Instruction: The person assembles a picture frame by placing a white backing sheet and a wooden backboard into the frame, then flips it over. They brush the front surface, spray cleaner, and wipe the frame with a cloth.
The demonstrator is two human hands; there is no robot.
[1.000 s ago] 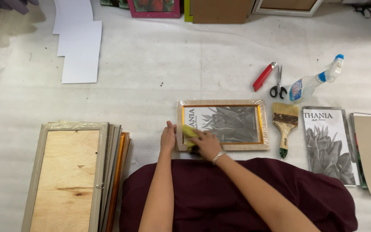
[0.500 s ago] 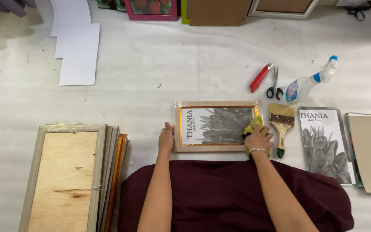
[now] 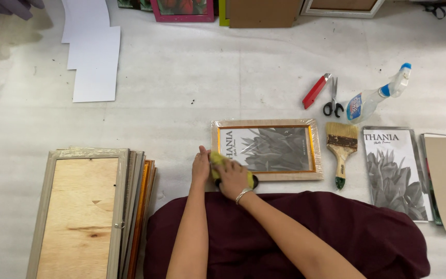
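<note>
Left hand (image 3: 201, 166) flat, right hand (image 3: 232, 178) curled, side by side.

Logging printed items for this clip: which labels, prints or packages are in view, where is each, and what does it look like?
Framed print: centre, under the hands; wooden rectangular frame, grey plant picture, white lettered strip at left.
Loose print: right of the paintbrush; upright rectangle, same grey plant, white lettered top.
Spray bottle: upper right, lying down; clear, with a blue and red label.
</note>
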